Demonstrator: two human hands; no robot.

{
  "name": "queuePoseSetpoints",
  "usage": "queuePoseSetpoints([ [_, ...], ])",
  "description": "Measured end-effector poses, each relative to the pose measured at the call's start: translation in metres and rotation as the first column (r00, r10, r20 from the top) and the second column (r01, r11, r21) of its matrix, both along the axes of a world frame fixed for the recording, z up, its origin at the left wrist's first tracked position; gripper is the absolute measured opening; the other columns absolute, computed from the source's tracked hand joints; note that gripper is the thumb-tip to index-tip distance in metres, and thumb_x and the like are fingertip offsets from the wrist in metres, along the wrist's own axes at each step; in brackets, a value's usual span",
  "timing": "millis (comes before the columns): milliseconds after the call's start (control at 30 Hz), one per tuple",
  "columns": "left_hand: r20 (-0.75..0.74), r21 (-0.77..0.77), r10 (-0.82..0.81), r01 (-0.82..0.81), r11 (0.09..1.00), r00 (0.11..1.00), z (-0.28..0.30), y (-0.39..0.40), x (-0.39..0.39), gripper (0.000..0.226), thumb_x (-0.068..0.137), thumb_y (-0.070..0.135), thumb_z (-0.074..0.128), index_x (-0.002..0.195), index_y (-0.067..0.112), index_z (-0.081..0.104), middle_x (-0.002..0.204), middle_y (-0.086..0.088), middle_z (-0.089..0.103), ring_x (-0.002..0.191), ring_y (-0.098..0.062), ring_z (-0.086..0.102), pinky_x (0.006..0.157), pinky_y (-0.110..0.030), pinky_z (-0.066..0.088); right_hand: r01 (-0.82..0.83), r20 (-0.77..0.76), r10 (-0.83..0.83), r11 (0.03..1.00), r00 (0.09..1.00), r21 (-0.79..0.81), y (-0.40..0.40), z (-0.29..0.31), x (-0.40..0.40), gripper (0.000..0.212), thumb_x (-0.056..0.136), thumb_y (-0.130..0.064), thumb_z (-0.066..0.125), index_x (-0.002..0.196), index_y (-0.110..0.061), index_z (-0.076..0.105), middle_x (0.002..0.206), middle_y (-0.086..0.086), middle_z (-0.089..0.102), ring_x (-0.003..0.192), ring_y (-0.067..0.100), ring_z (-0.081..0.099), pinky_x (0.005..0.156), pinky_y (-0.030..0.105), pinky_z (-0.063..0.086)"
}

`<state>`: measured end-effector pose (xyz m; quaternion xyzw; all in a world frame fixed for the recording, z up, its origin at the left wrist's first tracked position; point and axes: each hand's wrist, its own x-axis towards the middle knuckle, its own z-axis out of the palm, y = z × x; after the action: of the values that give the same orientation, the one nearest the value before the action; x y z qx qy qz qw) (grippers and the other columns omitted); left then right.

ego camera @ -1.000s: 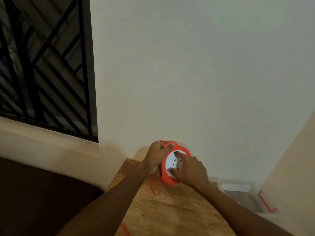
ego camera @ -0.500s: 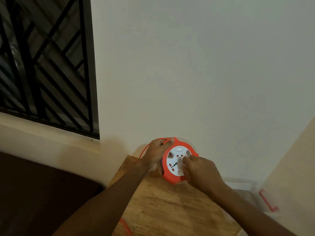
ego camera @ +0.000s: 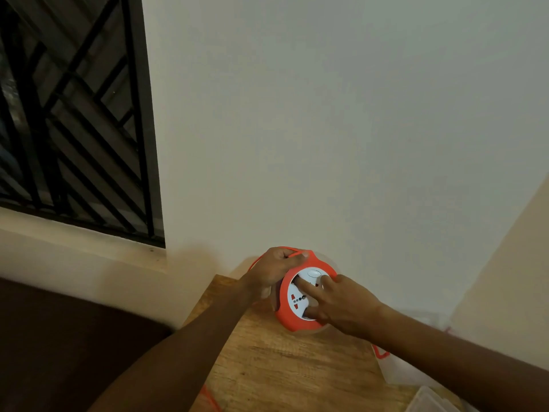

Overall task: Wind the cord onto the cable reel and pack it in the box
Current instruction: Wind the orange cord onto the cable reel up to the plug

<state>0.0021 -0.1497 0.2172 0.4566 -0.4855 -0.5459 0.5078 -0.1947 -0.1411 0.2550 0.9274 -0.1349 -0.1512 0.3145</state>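
Round orange plastic cable reel [ego camera: 286, 315] upright at back of wooden surface [ego camera: 285, 367]; left hand [ego camera: 271, 270] clamped on rim, pinching thin orange cord [ego camera: 292, 253]; right hand [ego camera: 341, 304] fingers [ego camera: 304, 288] spread on white socket face, cranking. Best: feed cord taut, turn evenly, brace rim

Single head-worn view, close, angled down toward wall [ego camera: 326, 129].
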Motion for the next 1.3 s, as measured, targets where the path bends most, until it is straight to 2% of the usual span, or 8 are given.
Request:
queuePoseSetpoints([
  [433,-0.081,-0.028,0.146,-0.149,0.988,0.986,-0.003,-0.003,-0.007,0.023,0.101,0.029,0.062,0.113,0.013,0.074,0.102,-0.008,0.082,0.086,-0.027,0.08,0.073,-0.037,0.066,0.38,0.215,-0.414,0.907,0.884,0.183,-0.012,0.012,0.009,0.081,0.09,-0.047,0.059,0.152,-0.034,0.009,0.141,0.01,0.051,0.117,0.03,0.058,0.096,0.041,0.049],
  [533,-0.121,-0.051,0.183,-0.19,0.98,0.976,-0.003,-0.003,-0.01,0.018,0.101,0.026,0.063,0.107,0.016,0.076,0.098,-0.007,0.082,0.084,-0.026,0.08,0.07,-0.034,0.065,0.408,0.42,-0.631,0.759,0.652,0.508,-0.013,-0.003,0.008,0.083,0.081,-0.058,0.065,0.15,-0.035,0.025,0.135,0.003,0.058,0.114,0.022,0.06,0.091,0.034,0.049],
  [600,-0.156,-0.051,0.214,-0.224,0.973,0.964,-0.007,-0.004,-0.012,0.019,0.1,0.027,0.064,0.108,0.015,0.076,0.102,-0.012,0.081,0.089,-0.03,0.079,0.076,-0.04,0.066,0.225,0.498,-0.801,0.58,0.333,0.783,-0.013,-0.015,0.01,0.081,0.075,-0.053,0.074,0.145,-0.032,0.04,0.132,0.001,0.06,0.112,0.02,0.06,0.089,0.031,0.051],
  [667,-0.191,-0.044,0.243,-0.255,0.966,0.951,-0.011,-0.004,-0.012,0.019,0.1,0.026,0.065,0.109,0.014,0.076,0.103,-0.014,0.081,0.089,-0.033,0.079,0.077,-0.043,0.066,-0.079,0.349,-0.937,0.346,0.029,0.935,-0.009,-0.028,0.015,0.078,0.074,-0.036,0.081,0.143,-0.026,0.044,0.137,0.002,0.055,0.108,0.019,0.06,0.078,0.028,0.056],
  [767,-0.154,-0.052,0.236,-0.246,0.968,0.96,-0.015,-0.005,-0.01,0.019,0.101,0.027,0.064,0.107,0.015,0.077,0.101,-0.013,0.081,0.088,-0.033,0.079,0.074,-0.042,0.066,-0.364,0.102,-0.99,0.13,-0.097,0.922,0.002,-0.036,0.023,0.085,0.074,-0.022,0.083,0.146,-0.023,0.039,0.138,0.0,0.052,0.1,0.015,0.059,0.061,0.019,0.055],
  [900,-0.157,0.002,0.232,-0.234,0.972,0.96,-0.012,-0.006,-0.005,0.02,0.101,0.028,0.063,0.105,0.014,0.077,0.099,-0.011,0.082,0.086,-0.03,0.079,0.075,-0.041,0.065,-0.002,0.404,-0.91,0.405,0.09,0.914,0.004,-0.04,0.019,0.081,0.075,-0.03,0.078,0.145,-0.025,0.037,0.11,-0.009,0.068,0.093,0.011,0.066,0.076,0.027,0.055],
  [1067,-0.106,-0.006,0.16,-0.161,0.987,0.981,-0.007,0.0,0.0,0.021,0.103,0.028,0.06,0.105,0.016,0.076,0.1,-0.009,0.082,0.086,-0.029,0.079,0.072,-0.037,0.065,0.146,0.639,-0.274,0.958,0.719,0.246,-0.005,-0.03,-0.003,0.048,0.07,-0.019,0.079,0.115,-0.025,0.065,0.113,0.005,0.068,0.081,0.028,0.069,0.065,0.036,0.057],
  [1300,-0.076,0.023,0.082,-0.08,0.997,0.994,-0.007,0.011,0.004,0.021,0.102,0.03,0.061,0.109,0.017,0.075,0.102,-0.007,0.082,0.087,-0.028,0.08,0.069,-0.037,0.065,-0.095,0.199,0.082,0.994,0.977,0.056,-0.008,-0.014,-0.01,0.047,0.075,-0.026,0.08,0.118,-0.029,0.062,0.15,0.01,0.039,0.111,0.032,0.056,0.072,0.042,0.058],
])
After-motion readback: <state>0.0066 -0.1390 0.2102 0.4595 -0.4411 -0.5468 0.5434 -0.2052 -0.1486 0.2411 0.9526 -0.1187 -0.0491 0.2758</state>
